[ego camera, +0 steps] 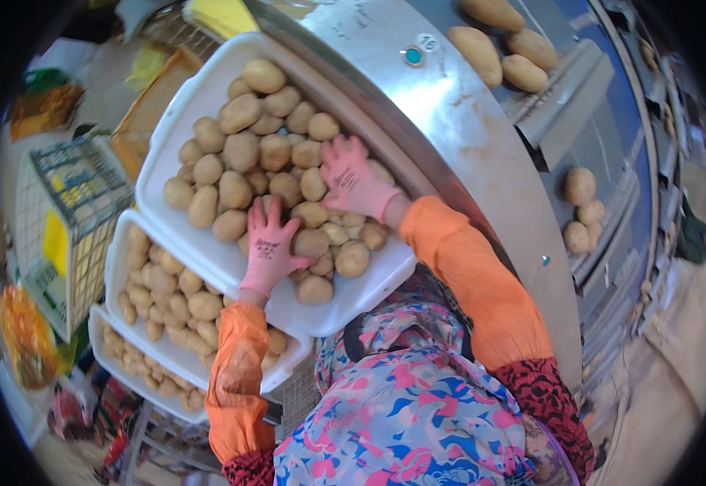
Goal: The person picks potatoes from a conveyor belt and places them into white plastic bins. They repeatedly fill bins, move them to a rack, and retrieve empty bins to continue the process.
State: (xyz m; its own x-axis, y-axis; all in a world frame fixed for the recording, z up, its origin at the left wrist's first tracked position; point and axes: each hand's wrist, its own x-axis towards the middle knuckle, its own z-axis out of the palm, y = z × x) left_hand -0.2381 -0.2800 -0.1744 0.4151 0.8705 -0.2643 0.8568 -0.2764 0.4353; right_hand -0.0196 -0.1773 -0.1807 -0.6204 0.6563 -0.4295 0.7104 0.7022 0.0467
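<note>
A large white plastic tub (192,100) filled with potatoes (242,152) lies before me, beside the rim of a metal machine. My left hand (273,246), in a pink glove, rests with spread fingers on potatoes near the tub's near left side. Farther to the right, my right hand (355,176), also gloved in pink, lies spread on potatoes by the machine side. Neither hand is closed around a potato; what lies under the palms is hidden. Orange sleeve covers reach over both forearms.
Two more white tubs of smaller potatoes (177,304) stand at the lower left. The metal rim (444,109) borders a conveyor (596,133) carrying potatoes (474,54). Plastic crates (73,231) stand at the left.
</note>
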